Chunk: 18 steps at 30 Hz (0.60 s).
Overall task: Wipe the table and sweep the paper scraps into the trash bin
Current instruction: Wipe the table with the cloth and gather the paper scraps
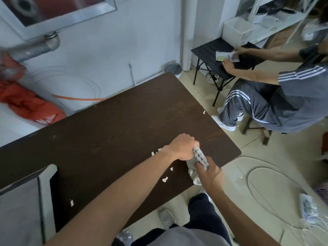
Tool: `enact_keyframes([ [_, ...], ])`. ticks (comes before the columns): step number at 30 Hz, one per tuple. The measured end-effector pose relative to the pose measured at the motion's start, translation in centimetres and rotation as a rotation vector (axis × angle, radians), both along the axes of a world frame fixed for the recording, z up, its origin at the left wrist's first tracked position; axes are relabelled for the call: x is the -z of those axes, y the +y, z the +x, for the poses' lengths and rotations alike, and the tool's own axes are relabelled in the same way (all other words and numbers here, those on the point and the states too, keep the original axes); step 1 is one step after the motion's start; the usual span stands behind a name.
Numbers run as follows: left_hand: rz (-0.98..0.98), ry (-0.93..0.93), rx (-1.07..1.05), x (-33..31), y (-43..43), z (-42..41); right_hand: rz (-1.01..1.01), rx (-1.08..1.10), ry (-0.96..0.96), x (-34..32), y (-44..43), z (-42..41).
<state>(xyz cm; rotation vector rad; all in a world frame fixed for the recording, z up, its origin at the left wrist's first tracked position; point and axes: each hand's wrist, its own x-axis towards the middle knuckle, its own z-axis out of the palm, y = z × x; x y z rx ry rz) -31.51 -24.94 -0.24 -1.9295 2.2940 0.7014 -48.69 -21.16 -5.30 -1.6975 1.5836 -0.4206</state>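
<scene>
Your dark brown surface (115, 125) fills the middle of the room. The pale tiled floor (195, 98) lies to its right, where another person sits at a small black table (209, 48). A white lidded bin (173, 68) stands on the floor past the far corner and is probably the trash bin. Near the right edge, your left hand (182, 147) and right hand (210, 176) each curl round one end of the knobbly grey cloth (200, 158), likely bunching it into a pad for wiping. Paper scraps (165, 179) lie loose beside your left wrist, with others well apart toward the far and near edges.
</scene>
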Motion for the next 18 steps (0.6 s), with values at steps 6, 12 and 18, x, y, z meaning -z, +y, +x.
enact_keyframes([
  [6,-0.107,-0.082,0.012,-0.6,2.6,3.8,0.090,-0.117,-0.057,-1.3,0.1,2.9],
  [12,-0.259,-0.161,-0.077,-2.8,1.6,5.9,0.034,-0.278,0.000,-4.1,-4.4,4.9],
  [18,-0.249,-0.256,-0.219,-4.5,1.7,10.4,-0.162,-0.622,0.186,-6.2,-9.2,9.3],
])
